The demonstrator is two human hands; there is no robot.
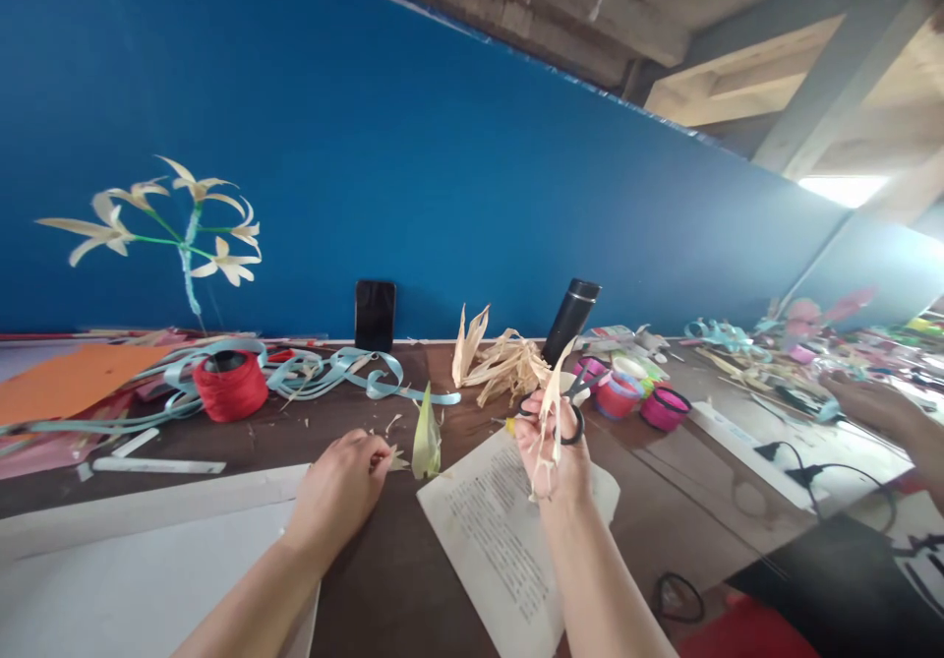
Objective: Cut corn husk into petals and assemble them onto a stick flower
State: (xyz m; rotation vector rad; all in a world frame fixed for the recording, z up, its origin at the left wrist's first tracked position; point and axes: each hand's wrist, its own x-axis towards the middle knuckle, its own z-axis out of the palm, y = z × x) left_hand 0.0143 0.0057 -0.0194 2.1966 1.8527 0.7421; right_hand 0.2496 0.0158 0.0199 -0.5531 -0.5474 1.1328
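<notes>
Two bare arms reach over the front edge of the table (376,574), with a printed sheet (479,540) below the right one; it looks loose and could slide if the wrist dragged across it. The left hand (346,486) is loosely curled, fingertips low beside a green husk (426,442); whether it pinches a scrap I cannot tell. The right hand (557,461), fingers bent inward, has hold of both scissors (580,426) and pale husk (551,407), so a thin strip could snag on the handles and tear. Farther back, ribbon (390,383) loops might catch the left fingers, and a wide right swing could tip the cups (666,408) or flask (571,322). Room lies between the hands toward the front edge; a blue wall (442,147) bounds the back edge.
</notes>
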